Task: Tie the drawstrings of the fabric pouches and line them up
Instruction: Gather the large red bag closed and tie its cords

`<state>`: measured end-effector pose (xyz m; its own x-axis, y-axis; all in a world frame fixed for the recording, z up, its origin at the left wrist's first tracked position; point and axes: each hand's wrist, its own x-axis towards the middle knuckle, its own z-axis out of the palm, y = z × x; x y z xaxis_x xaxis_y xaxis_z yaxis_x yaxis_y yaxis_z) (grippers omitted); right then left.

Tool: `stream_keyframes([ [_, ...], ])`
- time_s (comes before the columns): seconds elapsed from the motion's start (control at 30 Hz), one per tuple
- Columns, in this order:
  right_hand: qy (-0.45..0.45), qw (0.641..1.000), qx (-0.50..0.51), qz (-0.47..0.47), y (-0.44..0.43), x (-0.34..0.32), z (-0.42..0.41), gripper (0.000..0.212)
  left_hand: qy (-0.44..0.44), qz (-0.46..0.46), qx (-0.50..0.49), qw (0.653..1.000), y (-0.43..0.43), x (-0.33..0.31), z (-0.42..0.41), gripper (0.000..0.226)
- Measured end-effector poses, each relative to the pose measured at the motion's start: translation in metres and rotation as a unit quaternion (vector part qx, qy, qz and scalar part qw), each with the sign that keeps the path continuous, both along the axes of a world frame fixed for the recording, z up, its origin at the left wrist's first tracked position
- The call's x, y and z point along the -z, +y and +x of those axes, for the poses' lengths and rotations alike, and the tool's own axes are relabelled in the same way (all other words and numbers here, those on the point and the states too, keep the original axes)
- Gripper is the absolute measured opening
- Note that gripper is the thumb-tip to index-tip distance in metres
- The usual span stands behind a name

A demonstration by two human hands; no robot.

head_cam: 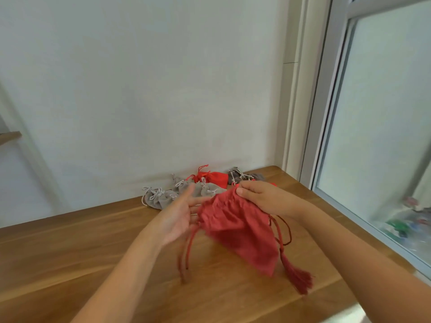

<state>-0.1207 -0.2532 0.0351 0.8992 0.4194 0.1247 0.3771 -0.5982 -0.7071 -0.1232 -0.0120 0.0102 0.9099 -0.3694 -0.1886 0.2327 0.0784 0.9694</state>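
My right hand [263,197] pinches the gathered top hem of the large red fabric drawstring pouch [238,229], thumb and fingers clamped on the cloth, holding it above the wooden table [70,252]. My left hand [179,213] sits just beside the pouch's left edge, fingers straight and slightly apart, gripping nothing; motion blur hides whether the fingertips touch the fabric. A red cord [186,248] hangs from the pouch's left side, and a red tasselled cord [298,276] dangles from its right. Behind the pouch lie small grey velvet pouches [161,199] with pale strings, a small bright red pouch [214,177] and a darker grey pouch [242,177].
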Motion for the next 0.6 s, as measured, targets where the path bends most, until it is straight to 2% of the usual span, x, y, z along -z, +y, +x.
stream_keyframes([
  [0.07,-0.014,0.999,-0.011,-0.027,0.001,-0.004,-0.005,0.03,-0.091,0.157,0.024,0.983,-0.008,-0.005,-0.005,0.064],
  [0.13,-0.019,0.999,-0.011,-0.024,0.001,-0.009,-0.01,0.029,-0.142,0.266,0.036,0.953,-0.014,-0.005,-0.007,0.072],
  [0.2,-0.02,1.0,-0.009,-0.004,0.0,-0.014,-0.014,0.028,-0.173,0.322,0.051,0.929,-0.022,0.0,-0.008,0.066],
  [0.3,-0.009,1.0,-0.009,0.013,-0.005,-0.021,-0.018,0.028,-0.218,0.374,0.031,0.901,-0.03,0.004,-0.013,0.045],
  [0.4,0.013,0.999,-0.012,0.032,-0.012,-0.025,-0.021,0.029,-0.228,0.342,0.027,0.911,-0.037,0.008,-0.014,0.024],
  [0.47,0.034,0.998,-0.014,0.053,-0.015,-0.025,-0.021,0.03,-0.196,0.282,0.02,0.939,-0.044,0.011,-0.016,0.009],
  [0.6,0.076,0.99,-0.021,0.115,-0.021,-0.018,-0.015,0.036,-0.088,0.122,-0.074,0.986,-0.059,0.015,-0.01,0.016],
])
